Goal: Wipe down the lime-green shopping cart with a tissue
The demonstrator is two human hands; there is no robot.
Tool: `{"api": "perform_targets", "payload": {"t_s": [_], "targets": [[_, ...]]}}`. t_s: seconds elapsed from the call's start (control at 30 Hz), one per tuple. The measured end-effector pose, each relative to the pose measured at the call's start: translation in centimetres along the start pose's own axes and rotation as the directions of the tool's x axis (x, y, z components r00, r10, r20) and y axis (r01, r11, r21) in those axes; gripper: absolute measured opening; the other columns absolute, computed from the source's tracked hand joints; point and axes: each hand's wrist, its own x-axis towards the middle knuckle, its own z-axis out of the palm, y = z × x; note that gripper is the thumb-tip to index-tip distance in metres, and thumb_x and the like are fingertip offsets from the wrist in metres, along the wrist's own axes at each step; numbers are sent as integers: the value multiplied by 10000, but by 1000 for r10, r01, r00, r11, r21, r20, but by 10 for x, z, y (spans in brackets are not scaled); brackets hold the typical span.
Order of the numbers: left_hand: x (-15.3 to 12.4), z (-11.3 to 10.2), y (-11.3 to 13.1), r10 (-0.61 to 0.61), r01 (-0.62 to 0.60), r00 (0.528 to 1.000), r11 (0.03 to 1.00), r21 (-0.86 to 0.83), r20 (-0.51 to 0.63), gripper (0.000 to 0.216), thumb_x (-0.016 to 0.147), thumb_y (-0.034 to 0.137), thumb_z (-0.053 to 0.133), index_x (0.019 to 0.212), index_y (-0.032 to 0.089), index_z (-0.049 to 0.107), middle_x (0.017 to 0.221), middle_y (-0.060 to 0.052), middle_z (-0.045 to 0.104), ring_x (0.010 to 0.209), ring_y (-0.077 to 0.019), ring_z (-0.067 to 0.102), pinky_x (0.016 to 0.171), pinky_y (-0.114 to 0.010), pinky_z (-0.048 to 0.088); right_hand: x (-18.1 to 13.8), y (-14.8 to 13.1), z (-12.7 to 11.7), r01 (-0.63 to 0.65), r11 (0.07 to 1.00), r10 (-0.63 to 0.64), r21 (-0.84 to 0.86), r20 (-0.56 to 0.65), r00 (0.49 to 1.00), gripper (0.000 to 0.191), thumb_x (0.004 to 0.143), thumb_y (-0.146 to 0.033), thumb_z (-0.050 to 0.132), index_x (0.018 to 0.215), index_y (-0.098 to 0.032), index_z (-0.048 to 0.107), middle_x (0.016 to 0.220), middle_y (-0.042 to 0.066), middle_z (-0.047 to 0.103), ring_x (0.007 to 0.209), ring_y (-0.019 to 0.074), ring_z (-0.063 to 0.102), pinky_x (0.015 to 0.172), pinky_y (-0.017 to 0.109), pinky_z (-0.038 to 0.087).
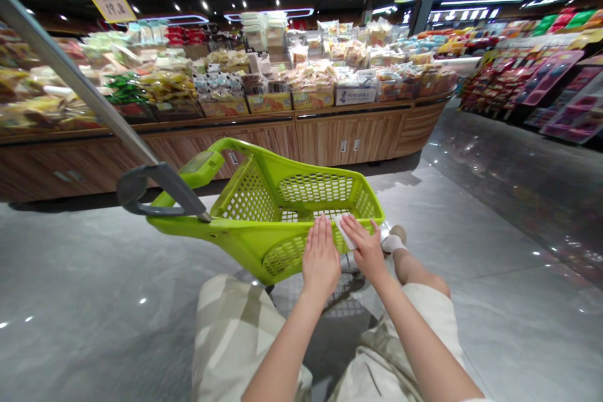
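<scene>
Left hand flat on lime-green shopping basket rim, fingers outstretched, right hand pressing white cloth beside it, fingers flat, gripping nothing

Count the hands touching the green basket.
2. The left hand lies flat on the near rim of the green basket; the right hand is beside it, resting on a white piece.

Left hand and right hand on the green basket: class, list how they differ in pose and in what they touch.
The left hand lies straight, fingers close together; the right hand angles inward with fingers spread. The left hand rests on bare plastic of the green basket; the right hand presses a white cloth. Both are palm down on the basket's near rim.
</scene>
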Motion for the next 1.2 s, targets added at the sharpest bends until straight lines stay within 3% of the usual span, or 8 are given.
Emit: {"api": "perform_targets", "payload": {"t_s": [0.17, 0.27, 0.5, 0.63, 0.77, 0.87, 1.07, 1.2], "targets": [[0, -1, -2, 10, -10, 1000, 1000, 0, 2, 682, 893, 135, 393, 1524, 34, 155, 1586, -164, 264, 1488, -234, 173, 1208, -415, 249, -26, 61, -11, -292, 956, 284, -13, -197, 938, 774, 679, -37, 351, 1397, -296, 479, 1426, 46, 541, 1348, 219, 464, 1133, 536, 148], [0, 1, -1, 10, -10, 1000, 1000, -13, -15, 697, 893, 132, 384, 1532, 50, 120, 1588, -156, 263, 1487, -235, 175, 1205, -427, 257, -20, 51, -4, -431, 901, 398, -54, -295, 869, 731, 690, -36, 352, 1362, -268, 524, 1377, 61, 587, 1347, 246, 463, 1129, 574, 105], [-2, 3, -3, 17, -17, 1000, 1000, -4, -7, 655, 893, 137, 384, 1515, 42, 202, 1593, -159, 247, 1492, -246, 144, 1209, -435, 240, 14, -32, 12, -39, 997, 39, -65, -3, 999, 816, 690, -11, 359, 1470, -250, 377, 1475, 55, 485, 1393, 189, 396, 1169, 506, 31], [-4, 2, -5, 16, -16, 1000, 1000, 1, -17, 636, 904, 131, 360, 1514, 41, 204, 1594, -151, 248, 1493, -235, 139, 1208, -436, 246, -2, -1, -1, -23, 996, 24, -84, 1, 1000, 854, 671, -8, 354, 1481, -280, 355, 1471, 51, 491, 1375, 196, 423, 1158, 531, 37], [-3, 2, -4, 12, -12, 1000, 1000, -5, -24, 644, 908, 133, 360, 1519, 41, 181, 1590, -147, 260, 1491, -232, 156, 1205, -429, 256, -25, 47, -9, -257, 959, 231, -121, -190, 954, 835, 672, -13, 350, 1457, -293, 396, 1437, 55, 530, 1343, 209, 467, 1135, 547, 115], [-1, 4, -2, 4, -5, 1000, 1000, -7, -28, 677, 898, 129, 378, 1528, 45, 145, 1590, -154, 254, 1491, -235, 155, 1204, -428, 258, -23, 44, -3, -388, 911, 339, -139, -284, 897, 808, 686, -18, 357, 1452, -267, 409, 1423, 76, 541, 1348, 233, 462, 1126, 566, 125], [-1, 7, -1, 3, -3, 1000, 1000, -9, -20, 671, 888, 131, 396, 1519, 38, 186, 1592, -158, 247, 1493, -245, 134, 1212, -434, 237, 11, -27, 14, -54, 996, 52, -77, -30, 998, 810, 689, -20, 374, 1473, -226, 376, 1468, 70, 491, 1402, 188, 383, 1158, 474, 133], [-2, 4, -3, 10, -11, 1000, 1000, -6, -14, 651, 893, 121, 376, 1514, 33, 200, 1595, -151, 246, 1496, -236, 124, 1214, -431, 232, 4, -5, 3, -2, 999, 2, -44, 12, 1000, 793, 701, -18, 352, 1458, -251, 393, 1473, 57, 487, 1394, 178, 396, 1164, 496, 80]]}}
